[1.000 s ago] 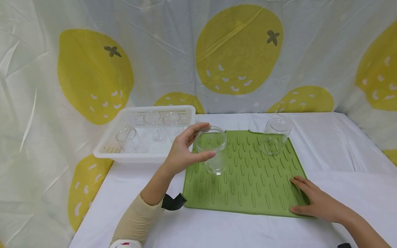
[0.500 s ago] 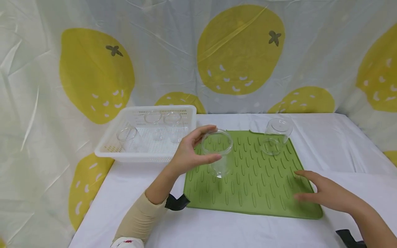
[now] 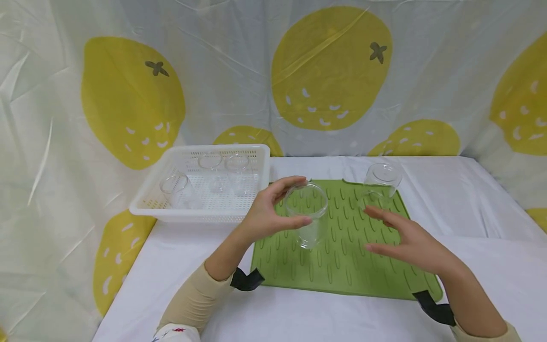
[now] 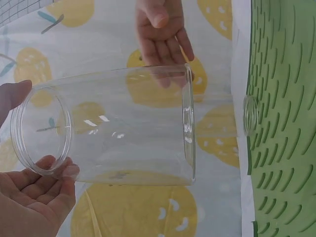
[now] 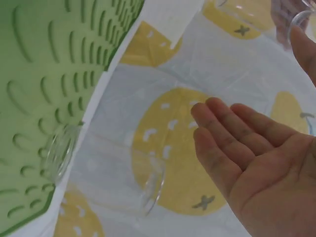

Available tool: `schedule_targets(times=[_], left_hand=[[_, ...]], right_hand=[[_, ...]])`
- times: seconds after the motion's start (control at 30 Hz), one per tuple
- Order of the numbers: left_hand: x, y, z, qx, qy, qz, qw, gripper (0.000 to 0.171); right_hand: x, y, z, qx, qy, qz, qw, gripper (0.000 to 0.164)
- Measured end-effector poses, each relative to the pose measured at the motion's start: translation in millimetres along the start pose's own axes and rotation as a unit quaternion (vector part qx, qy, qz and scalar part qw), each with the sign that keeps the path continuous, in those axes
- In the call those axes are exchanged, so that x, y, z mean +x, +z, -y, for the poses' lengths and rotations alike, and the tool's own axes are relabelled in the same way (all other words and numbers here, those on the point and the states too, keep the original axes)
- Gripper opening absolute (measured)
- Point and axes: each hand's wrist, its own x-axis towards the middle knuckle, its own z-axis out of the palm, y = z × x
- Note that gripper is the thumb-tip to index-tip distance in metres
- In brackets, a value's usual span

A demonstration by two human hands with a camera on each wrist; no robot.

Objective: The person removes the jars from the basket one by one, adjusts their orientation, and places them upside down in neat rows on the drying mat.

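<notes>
My left hand (image 3: 269, 211) grips a clear glass cup (image 3: 311, 232) near its upper rim, thumb on one side and fingers round the other. The cup hangs above the green ribbed mat (image 3: 342, 280). In the left wrist view the glass cup (image 4: 128, 123) spans the frame, its flat end away from the fingers. To the right my right hand (image 3: 410, 240) hovers over the mat with fingers extended, apart from the cup; its palm (image 5: 276, 182) shows bare in the right wrist view. A second clear glass (image 3: 384, 175) stands upside down at the mat's back right corner.
A white perforated basket (image 3: 188, 216) stands on the left, holding a near glass (image 3: 174, 185) and two others at its back. White cloth (image 3: 299, 316) covers the table. Behind it hangs a lemon-print curtain (image 3: 231, 71).
My left hand has carried the glass cup slightly right and toward me. My right hand has lifted off the mat's right edge and moved left and up toward the cup.
</notes>
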Motion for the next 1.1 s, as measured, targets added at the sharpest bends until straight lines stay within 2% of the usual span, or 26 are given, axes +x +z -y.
schedule_targets(times=[0.3,0.43,0.77,1.1], left_hand=[[-1.9,5.4,-0.9,0.001,-0.011,0.011,0.9999,0.072],[-2.1,7.7,-1.0,0.0,-0.019,0.015,0.9997,0.072],[1.0,15.8,-1.9,0.001,-0.005,0.034,0.9994,0.073],[0.3,14.9,-4.3,0.006,0.003,0.036,0.9993,0.073]], right_hand=[[29.8,18.0,33.1,0.033,-0.094,-0.06,0.993,0.08],[38.8,23.3,45.2,0.05,-0.122,-0.069,0.989,0.082],[50.0,30.0,56.4,0.083,-0.119,-0.072,0.987,0.086],[54.1,35.2,61.1,0.108,-0.127,-0.067,0.984,0.083]])
